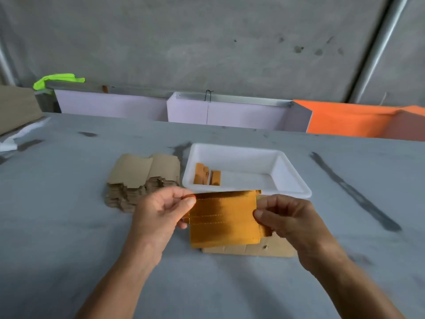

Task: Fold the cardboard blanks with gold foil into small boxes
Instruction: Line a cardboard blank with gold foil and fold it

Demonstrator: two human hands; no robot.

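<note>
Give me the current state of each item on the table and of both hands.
gold foil blank: flat, unfolded, held at both side edges.
left hand: pinching the blank's left edge.
right hand: gripping the blank's right edge.
white tray: holds two folded gold boxes.
brown blank stack: piled flat, untouched.

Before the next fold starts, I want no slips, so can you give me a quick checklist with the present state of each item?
1. Left hand pinches the gold foil blank at its left edge: ok.
2. Right hand grips the blank's right edge: ok.
3. Score lines on the foil face visible: ok.
4. White tray sits just behind the blank, with room left beside the folded gold pieces: ok.
5. Stack of brown blanks within reach on the left: ok.
6. Blank free of the cardboard sheet beneath: cannot tell.
</note>
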